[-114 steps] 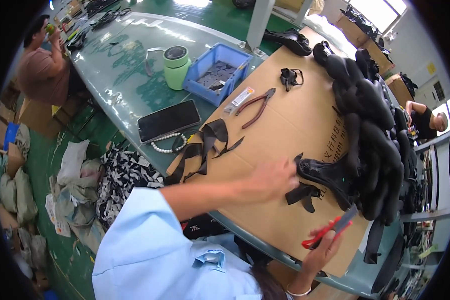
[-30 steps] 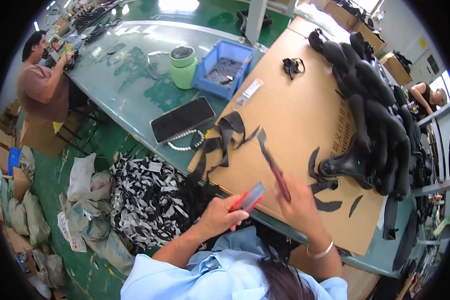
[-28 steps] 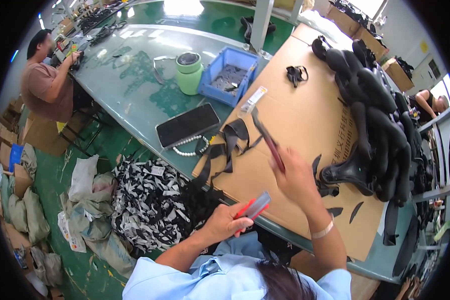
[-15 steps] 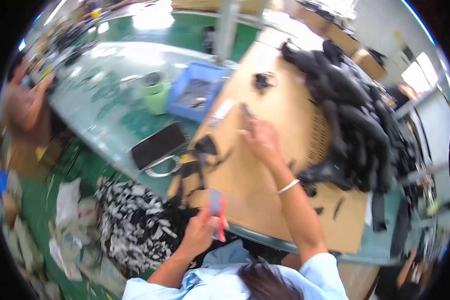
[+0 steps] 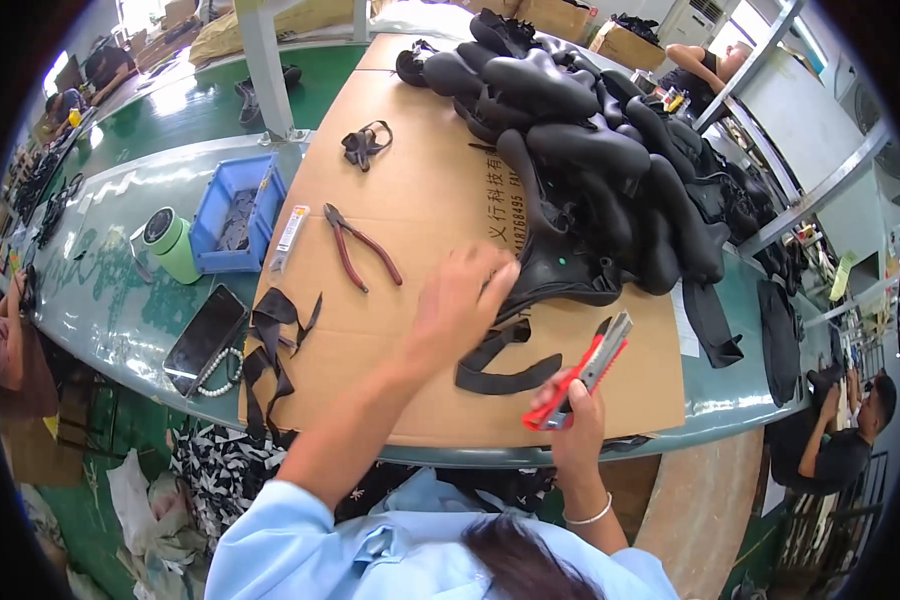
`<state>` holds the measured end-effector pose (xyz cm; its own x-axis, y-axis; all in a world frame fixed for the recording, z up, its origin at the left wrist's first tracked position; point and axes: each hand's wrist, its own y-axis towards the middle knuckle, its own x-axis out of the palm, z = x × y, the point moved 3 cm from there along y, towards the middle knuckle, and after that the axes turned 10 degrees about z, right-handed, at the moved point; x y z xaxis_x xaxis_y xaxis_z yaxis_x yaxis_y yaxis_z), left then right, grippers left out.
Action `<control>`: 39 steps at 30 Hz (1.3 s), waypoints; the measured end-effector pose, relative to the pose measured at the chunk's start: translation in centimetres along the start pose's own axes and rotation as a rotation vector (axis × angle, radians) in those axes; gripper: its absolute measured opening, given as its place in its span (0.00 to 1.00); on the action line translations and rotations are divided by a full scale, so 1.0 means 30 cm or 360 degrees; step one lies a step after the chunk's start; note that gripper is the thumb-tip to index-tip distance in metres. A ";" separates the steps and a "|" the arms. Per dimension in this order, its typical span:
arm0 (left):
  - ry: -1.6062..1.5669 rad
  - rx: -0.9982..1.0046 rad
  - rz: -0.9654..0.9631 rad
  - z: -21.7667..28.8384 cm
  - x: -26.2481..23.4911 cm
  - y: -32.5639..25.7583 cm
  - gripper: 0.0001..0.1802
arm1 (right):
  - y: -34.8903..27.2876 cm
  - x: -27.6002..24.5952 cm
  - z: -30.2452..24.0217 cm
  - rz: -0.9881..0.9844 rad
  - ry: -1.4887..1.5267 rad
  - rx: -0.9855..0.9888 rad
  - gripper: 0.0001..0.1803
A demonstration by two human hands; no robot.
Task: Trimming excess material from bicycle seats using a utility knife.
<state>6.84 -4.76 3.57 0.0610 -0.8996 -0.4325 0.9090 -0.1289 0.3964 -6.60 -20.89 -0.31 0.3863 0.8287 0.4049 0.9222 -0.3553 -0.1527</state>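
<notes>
My right hand (image 5: 580,432) is closed around a red utility knife (image 5: 604,358) with a silvery metal front, tilted up and away to the right. My left hand (image 5: 455,305) reaches over the cardboard sheet (image 5: 370,345), slightly blurred, thumb apart from the fingers. Its fingertips are at the near-left edge of a glossy black moulded piece (image 5: 570,275); whether they touch it I cannot tell. A curved black strip (image 5: 505,380) lies between my hands. Pliers with dark red handles (image 5: 362,250) rest on the cardboard, left of my left hand.
Glossy black curved pieces (image 5: 610,150) are heaped at the back right. On the left are black scraps (image 5: 270,345), a small tube (image 5: 289,238), a blue bin (image 5: 213,213), a green cup (image 5: 175,250), a phone (image 5: 205,340) and a beaded bracelet (image 5: 220,372). Other people work around.
The red knife has passed from my left hand to my right. My right hand has left the spot where the pliers lie, and my left hand has reached forward. The view has shifted right.
</notes>
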 end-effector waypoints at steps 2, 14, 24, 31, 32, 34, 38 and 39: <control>0.0243 -0.0071 0.0054 -0.060 0.092 0.111 0.21 | -0.025 -0.059 0.001 0.0067 -0.0174 -0.0007 0.09; -0.1060 -0.1526 -0.0566 0.115 0.112 -0.474 0.24 | -0.077 -0.163 -0.068 0.0345 -0.0742 -0.0095 0.20; -0.0003 -0.0420 -0.0365 0.177 0.037 -0.373 0.24 | 0.075 -0.050 -0.057 0.0037 -0.0771 -0.0064 0.18; 0.0461 -0.0323 -0.0011 0.127 0.138 -0.304 0.11 | -0.069 -0.131 -0.129 0.0035 -0.1123 -0.0245 0.28; 0.0301 -0.0413 0.0053 0.125 0.135 -0.310 0.10 | -0.086 -0.132 -0.142 -0.0095 -0.1241 -0.0257 0.30; 0.0333 -0.0356 0.0095 0.126 0.130 -0.312 0.09 | -0.108 -0.157 -0.147 -0.0180 -0.1365 -0.0112 0.33; 0.0367 -0.0295 0.0119 0.144 0.127 -0.317 0.07 | -0.113 -0.161 -0.146 -0.0424 -0.1673 -0.0674 0.33; 0.0364 -0.0304 0.0105 0.142 0.120 -0.313 0.07 | -0.101 -0.145 -0.147 -0.0377 -0.1636 -0.0708 0.34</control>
<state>-3.25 -8.55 1.73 0.1939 -0.7831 -0.5909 0.9598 0.0268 0.2794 -11.16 -25.33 2.35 0.2239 0.7840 -0.5790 0.9650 -0.0952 0.2443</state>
